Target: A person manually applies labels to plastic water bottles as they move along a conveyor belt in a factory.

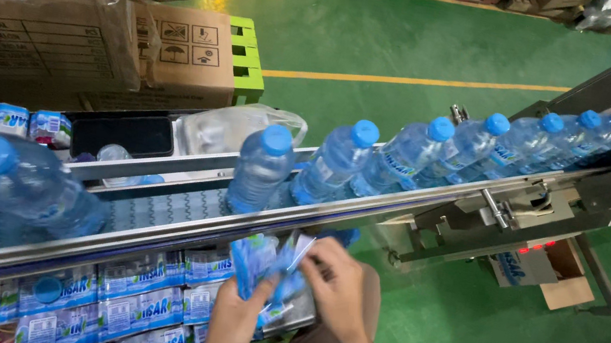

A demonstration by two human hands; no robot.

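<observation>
- Your left hand (232, 326) is closed around a small bundle of blue and white label sleeves (264, 265), held below the front rail of the conveyor (169, 231).
- Your right hand (340, 286) is pinching the top of the same bundle, the fingers curled on one sleeve at its upper edge.
- These sleeves look thin, light and soft, probably a little slippery, so I think they bend and slide easily. Take one by the open edge, not by the middle, and do not squeeze hard, because a fold may stay in the film.
- Just under your hands, stacked packs of labels (131, 304) lie on a lower shelf.
- On the belt above, the nearest bottle (27, 185) leans to the side, and another bottle (260, 168) stands upright just beyond the bundle.
- Further right, a row of blue-capped bottles (494, 146) goes up the line, close together.
- Behind the conveyor, cardboard boxes (43, 0) stand on the green floor (396, 37).
</observation>
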